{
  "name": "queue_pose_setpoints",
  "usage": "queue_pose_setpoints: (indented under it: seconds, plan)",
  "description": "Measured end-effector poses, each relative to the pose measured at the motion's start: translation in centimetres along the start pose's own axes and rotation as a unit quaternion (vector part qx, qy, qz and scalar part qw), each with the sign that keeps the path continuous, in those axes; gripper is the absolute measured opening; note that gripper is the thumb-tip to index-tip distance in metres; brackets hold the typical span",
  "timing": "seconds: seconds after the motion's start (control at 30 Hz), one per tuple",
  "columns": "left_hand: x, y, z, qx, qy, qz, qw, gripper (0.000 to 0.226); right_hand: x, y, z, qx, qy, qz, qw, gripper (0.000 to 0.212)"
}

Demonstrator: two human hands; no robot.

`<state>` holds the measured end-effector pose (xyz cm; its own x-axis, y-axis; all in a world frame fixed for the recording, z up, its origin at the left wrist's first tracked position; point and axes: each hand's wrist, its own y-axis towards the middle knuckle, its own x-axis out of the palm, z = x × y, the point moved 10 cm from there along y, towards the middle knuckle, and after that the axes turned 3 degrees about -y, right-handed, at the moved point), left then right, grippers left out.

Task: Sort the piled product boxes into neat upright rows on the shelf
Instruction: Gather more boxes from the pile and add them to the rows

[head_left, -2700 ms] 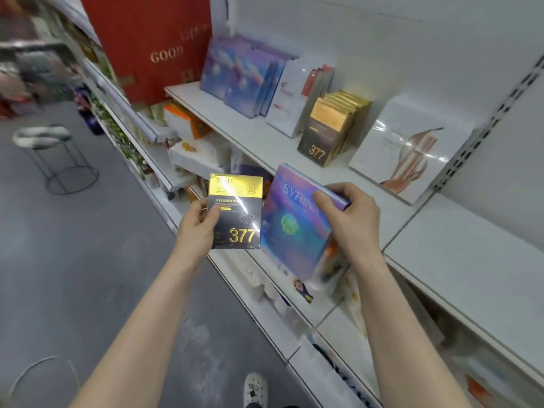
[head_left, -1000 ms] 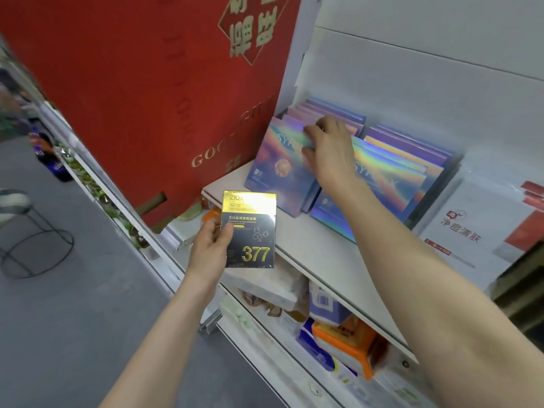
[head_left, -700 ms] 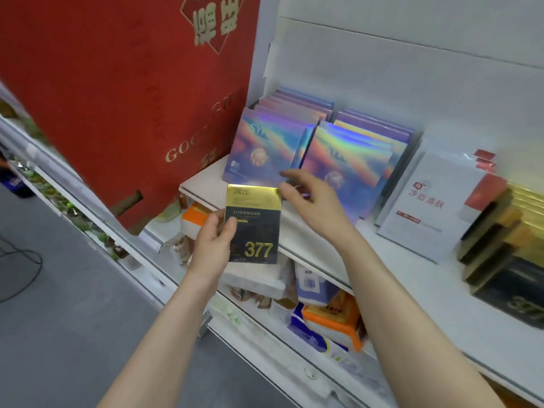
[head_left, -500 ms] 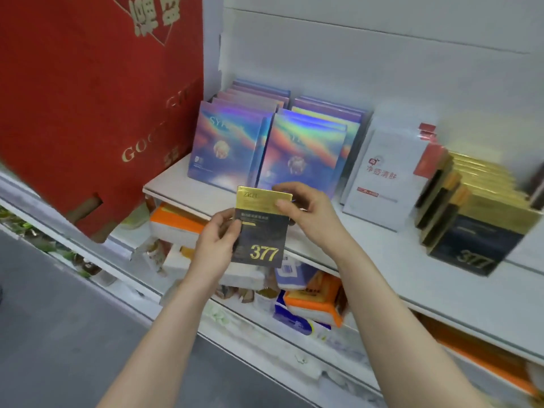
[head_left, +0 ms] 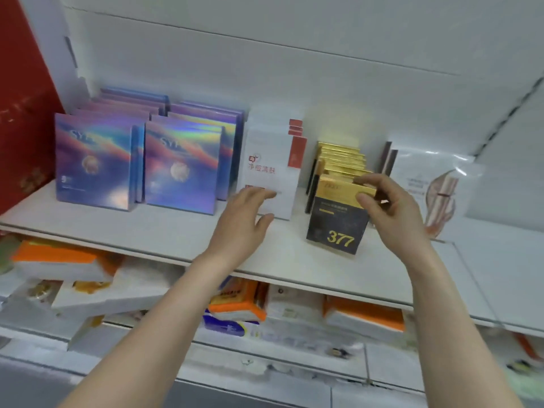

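Observation:
A black-and-gold "377" box point(head_left: 337, 222) stands on the white shelf point(head_left: 164, 234) at the front of a row of matching gold-topped boxes point(head_left: 341, 160). My right hand point(head_left: 391, 213) pinches its top right corner between thumb and fingers. My left hand point(head_left: 244, 219) hovers with relaxed fingers in front of the white boxes with red print point(head_left: 270, 169), holding nothing. Two upright rows of holographic purple boxes point(head_left: 94, 160) point(head_left: 182, 169) fill the shelf's left part.
A clear-wrapped white pack point(head_left: 432, 187) leans at the right end of the shelf. A big red box point(head_left: 20, 119) stands at the far left. The lower shelf point(head_left: 294, 334) holds jumbled orange-and-white packs point(head_left: 235, 304).
The holographic box went into its row on the shelf. The "377" box passed from my left hand to my right and now stands at the front of its row. My left hand has let go.

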<state>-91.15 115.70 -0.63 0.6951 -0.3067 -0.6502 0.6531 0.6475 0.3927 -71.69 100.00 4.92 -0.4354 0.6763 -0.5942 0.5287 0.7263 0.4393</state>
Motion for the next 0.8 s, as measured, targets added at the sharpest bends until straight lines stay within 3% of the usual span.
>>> queue_pose_setpoints:
  seconds: [0.13, 0.3, 0.8]
  plan:
    - [3.3, 1.9, 1.2, 0.002, 0.075, -0.010, 0.997, 0.048, -0.1, 0.5, 0.6, -0.037, -0.108, 0.006, 0.993, 0.022]
    - [3.7, 2.3, 1.0, -0.023, 0.111, 0.017, 0.993, 0.048, 1.2, 0.3, 0.2, -0.115, -0.291, 0.031, 0.949, 0.055]
    - [4.2, 0.3, 2.1, -0.064, 0.089, 0.038, 0.993, 0.043, 0.8, -0.8, 1.1, -0.152, -0.252, 0.017, 0.956, 0.057]
